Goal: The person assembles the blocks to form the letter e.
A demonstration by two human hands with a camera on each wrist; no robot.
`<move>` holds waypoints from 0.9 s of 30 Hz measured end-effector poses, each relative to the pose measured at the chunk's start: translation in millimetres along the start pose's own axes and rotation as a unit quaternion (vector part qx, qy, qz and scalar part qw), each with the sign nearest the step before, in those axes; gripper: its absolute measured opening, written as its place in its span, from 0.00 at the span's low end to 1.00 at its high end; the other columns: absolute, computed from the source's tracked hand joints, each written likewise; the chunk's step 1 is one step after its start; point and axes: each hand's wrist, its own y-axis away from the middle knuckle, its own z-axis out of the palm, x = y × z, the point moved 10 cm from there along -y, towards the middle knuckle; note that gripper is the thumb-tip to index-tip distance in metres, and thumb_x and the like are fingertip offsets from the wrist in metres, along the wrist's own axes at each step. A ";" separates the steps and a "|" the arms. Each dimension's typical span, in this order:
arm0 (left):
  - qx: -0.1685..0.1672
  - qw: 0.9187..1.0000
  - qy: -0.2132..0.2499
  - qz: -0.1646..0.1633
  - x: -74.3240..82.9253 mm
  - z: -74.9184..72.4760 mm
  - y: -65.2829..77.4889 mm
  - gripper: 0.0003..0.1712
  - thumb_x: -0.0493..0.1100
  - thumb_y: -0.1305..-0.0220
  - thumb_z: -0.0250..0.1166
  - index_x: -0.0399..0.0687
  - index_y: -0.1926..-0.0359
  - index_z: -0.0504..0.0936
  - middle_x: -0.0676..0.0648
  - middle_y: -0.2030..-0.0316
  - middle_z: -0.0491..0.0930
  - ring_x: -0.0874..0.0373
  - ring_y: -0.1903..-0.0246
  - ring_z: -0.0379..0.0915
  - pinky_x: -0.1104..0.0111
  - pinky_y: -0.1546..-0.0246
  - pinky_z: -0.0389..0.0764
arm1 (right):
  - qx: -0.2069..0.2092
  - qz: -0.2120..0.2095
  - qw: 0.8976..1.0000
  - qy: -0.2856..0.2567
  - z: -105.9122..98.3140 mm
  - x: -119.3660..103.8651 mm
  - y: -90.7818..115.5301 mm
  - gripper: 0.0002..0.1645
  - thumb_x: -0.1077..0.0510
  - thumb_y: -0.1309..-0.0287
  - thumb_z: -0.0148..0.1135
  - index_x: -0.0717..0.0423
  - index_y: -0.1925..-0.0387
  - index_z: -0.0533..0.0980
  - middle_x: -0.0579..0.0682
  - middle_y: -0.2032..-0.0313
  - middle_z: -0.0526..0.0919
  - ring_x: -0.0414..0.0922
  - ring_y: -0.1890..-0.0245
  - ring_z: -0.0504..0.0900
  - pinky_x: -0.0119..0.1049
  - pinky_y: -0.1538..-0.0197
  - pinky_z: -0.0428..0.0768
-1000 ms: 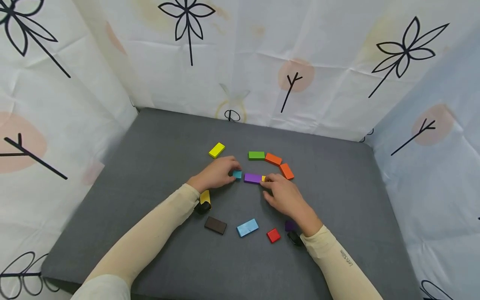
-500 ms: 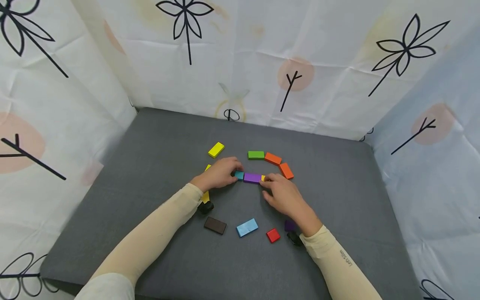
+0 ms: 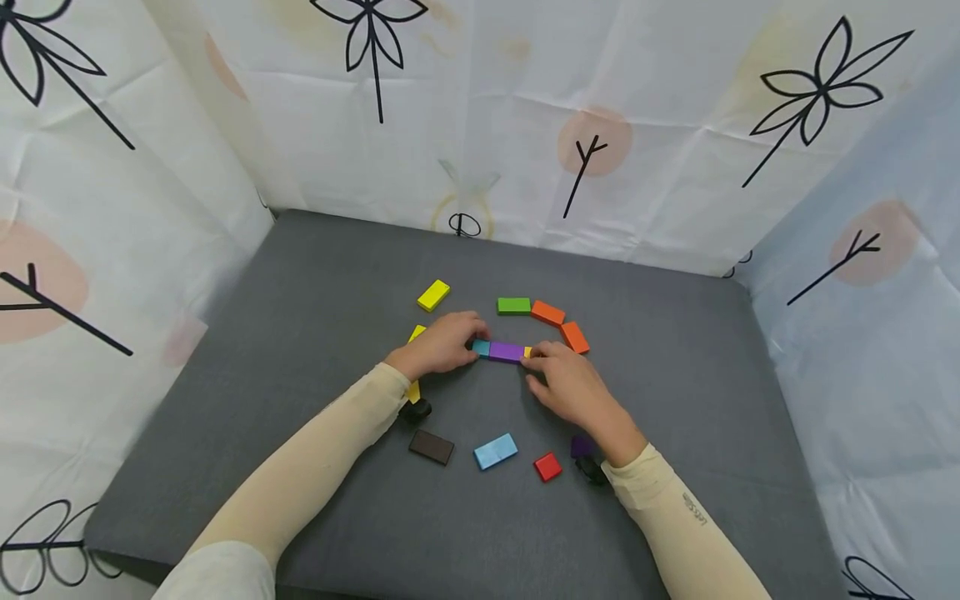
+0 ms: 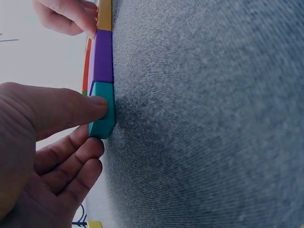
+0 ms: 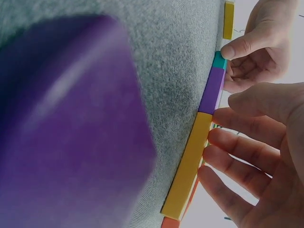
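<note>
My left hand [image 3: 441,344] pinches a small teal block [image 4: 102,116], thumb on its near face. The teal block's end meets a purple block [image 3: 507,352] lying flat in a row on the table. My right hand [image 3: 573,385] is at the row's other end, its fingertips against the far side of a long yellow-orange block [image 5: 186,166]. Its thumb stands off that block in the right wrist view. The yellow-orange block touches the purple one and is mostly hidden by the right hand in the head view.
A green block [image 3: 513,307] and two orange blocks [image 3: 548,313] curve behind the row. Yellow blocks [image 3: 433,295] lie at the left, some partly under the left arm. Nearer are a dark brown block [image 3: 431,447], a light blue block [image 3: 495,452], a red block [image 3: 547,467] and a dark purple block [image 3: 582,446].
My left hand has slid the teal block right, closing the gap to the purple block. The right hand has kept its place at the yellow-orange block.
</note>
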 end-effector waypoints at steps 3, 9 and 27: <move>-0.001 1.000 0.003 0.004 1.0 -0.4 -1.0 0.17 0.37 0.29 0.74 0.43 0.41 0.87 0.45 0.46 0.82 0.51 0.51 0.77 0.57 0.44 0.81 | 0.001 -0.003 1.000 0.000 -0.4 1.0 -0.6 0.21 0.56 0.30 0.74 0.58 0.40 0.88 0.55 0.43 0.84 0.52 0.48 0.82 0.50 0.47 0.85; -0.007 1.000 0.003 0.005 0.2 2.7 -2.6 0.18 0.37 0.29 0.74 0.45 0.40 0.86 0.46 0.45 0.82 0.51 0.50 0.77 0.57 0.43 0.80 | 0.003 0.002 1.000 -0.016 -1.6 3.2 -0.6 0.20 0.57 0.30 0.74 0.59 0.40 0.88 0.55 0.42 0.84 0.52 0.47 0.82 0.51 0.45 0.84; -0.011 1.000 0.006 0.008 2.0 0.3 -1.2 0.18 0.38 0.29 0.75 0.45 0.41 0.85 0.46 0.49 0.81 0.51 0.53 0.76 0.57 0.45 0.80 | -0.005 0.005 1.000 -0.003 -1.4 0.9 -1.0 0.23 0.57 0.30 0.74 0.57 0.37 0.86 0.55 0.41 0.83 0.52 0.47 0.82 0.50 0.48 0.85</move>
